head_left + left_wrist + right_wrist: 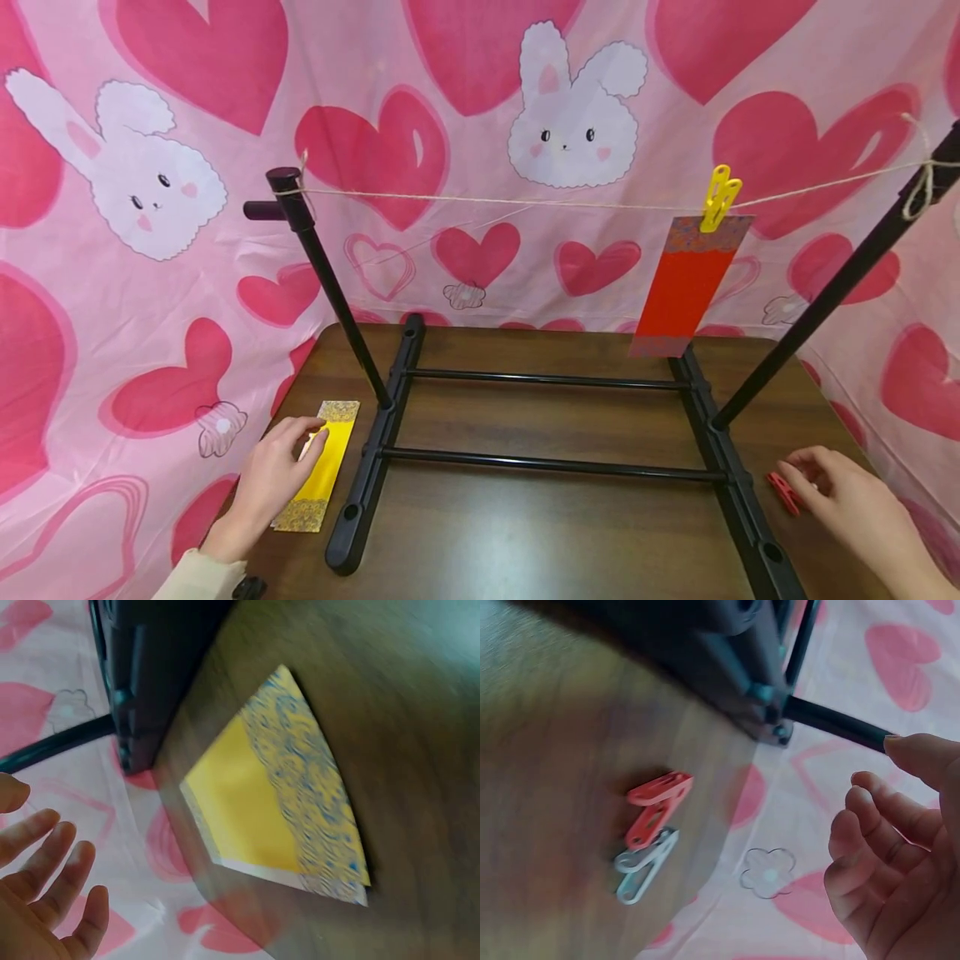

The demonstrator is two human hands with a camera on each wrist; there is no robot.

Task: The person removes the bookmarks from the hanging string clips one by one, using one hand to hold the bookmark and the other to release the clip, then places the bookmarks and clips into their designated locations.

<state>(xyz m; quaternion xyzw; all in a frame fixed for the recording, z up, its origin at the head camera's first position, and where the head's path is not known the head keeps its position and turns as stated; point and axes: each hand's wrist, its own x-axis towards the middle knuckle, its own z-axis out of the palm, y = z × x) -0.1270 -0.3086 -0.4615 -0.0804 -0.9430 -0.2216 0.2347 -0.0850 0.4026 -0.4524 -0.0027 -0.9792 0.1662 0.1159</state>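
The right hand (855, 502) near the red clip (784, 493) and left hand (273, 468) above the yellow paper (331, 467) on the tabletop (540, 533) had loose, empty grips, and a light edge pinch probably suited the paper best.

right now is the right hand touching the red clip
Apart. The right wrist view shows tabletop and pink patterned cloth between the right hand and the red clip.

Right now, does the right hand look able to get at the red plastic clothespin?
Probably yes: the bare right hand is close by, holding nothing, and the red plastic clothespin lies uncovered on the brown wood-grain tabletop. The pale plastic clothespin right beside it hardly blocks the way.
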